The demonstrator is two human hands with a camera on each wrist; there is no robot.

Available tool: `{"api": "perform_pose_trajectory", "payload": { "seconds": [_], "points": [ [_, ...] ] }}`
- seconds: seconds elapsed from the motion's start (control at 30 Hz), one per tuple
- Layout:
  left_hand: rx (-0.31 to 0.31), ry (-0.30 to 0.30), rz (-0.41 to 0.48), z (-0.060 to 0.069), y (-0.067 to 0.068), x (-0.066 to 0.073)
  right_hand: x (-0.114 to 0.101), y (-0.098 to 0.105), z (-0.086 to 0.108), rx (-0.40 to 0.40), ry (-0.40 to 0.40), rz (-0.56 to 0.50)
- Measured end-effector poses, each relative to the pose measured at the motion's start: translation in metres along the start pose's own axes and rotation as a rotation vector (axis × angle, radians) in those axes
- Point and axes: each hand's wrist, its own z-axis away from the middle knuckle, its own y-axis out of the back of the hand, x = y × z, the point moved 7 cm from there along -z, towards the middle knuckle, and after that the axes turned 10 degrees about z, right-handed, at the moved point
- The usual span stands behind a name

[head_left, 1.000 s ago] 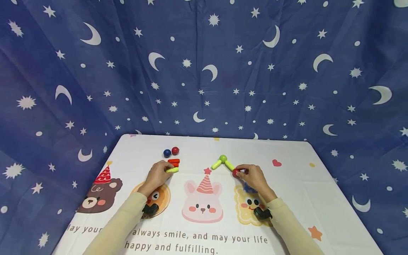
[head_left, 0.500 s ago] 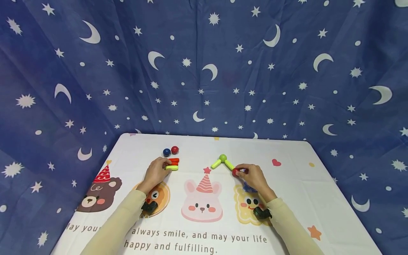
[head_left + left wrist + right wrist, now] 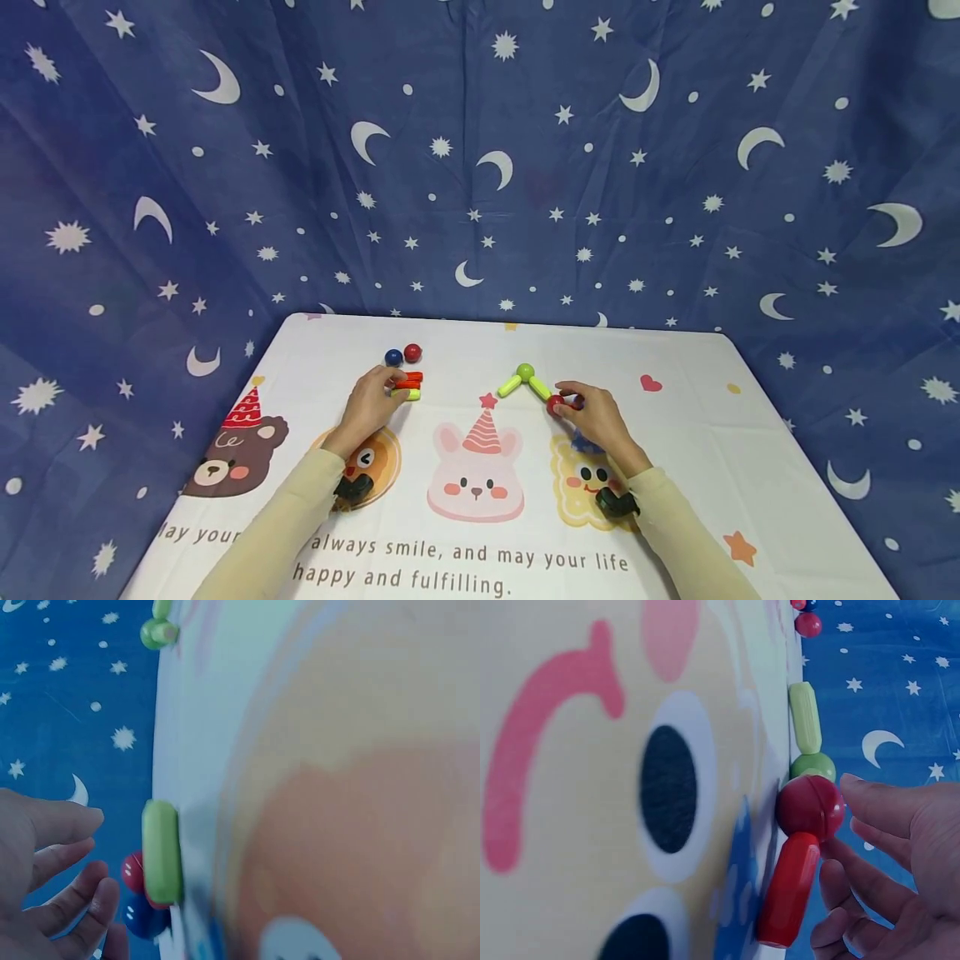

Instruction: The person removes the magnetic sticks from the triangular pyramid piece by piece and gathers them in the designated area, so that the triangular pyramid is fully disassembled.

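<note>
My right hand (image 3: 600,419) pinches a red ball (image 3: 808,806) with thumb and fingertips; a red stick (image 3: 789,891) joins that ball on the near side. In the head view a light-green stick (image 3: 539,389) runs from it up to a green ball (image 3: 525,372), and a second light-green stick (image 3: 509,386) slants down from there. My left hand (image 3: 367,408) hovers with loosely bent fingers beside two red sticks (image 3: 412,377) and a light-green stick (image 3: 162,851) lying parallel. Between its fingers and the green stick the left wrist view shows a gap.
A blue ball (image 3: 393,357) and another red ball (image 3: 412,352) sit behind the parallel sticks. Printed cartoon animals and lettering cover the white tablecloth (image 3: 660,450). A blue curtain (image 3: 480,167) with moons and stars hangs behind the table.
My left hand has laid the light-green stick alongside the red sticks and let it go, then moved slightly away from the person. The right hand stays at the red ball.
</note>
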Motion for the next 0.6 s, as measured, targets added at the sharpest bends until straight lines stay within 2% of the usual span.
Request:
{"api": "perform_pose_trajectory", "payload": {
  "seconds": [0.13, 0.33, 0.6],
  "points": [
    [0.011, -0.025, 0.059, 0.000, -0.003, 0.013, -0.003, 0.005, -0.003, 0.017, 0.006, -0.019],
    [0.002, -0.051, 0.127, -0.002, -0.014, 0.031, -0.012, 0.016, -0.011, 0.048, 0.009, -0.048],
    [-0.017, -0.113, 0.147, -0.005, -0.035, 0.049, -0.023, 0.018, -0.022, 0.069, 0.020, -0.055]
  ]
}}
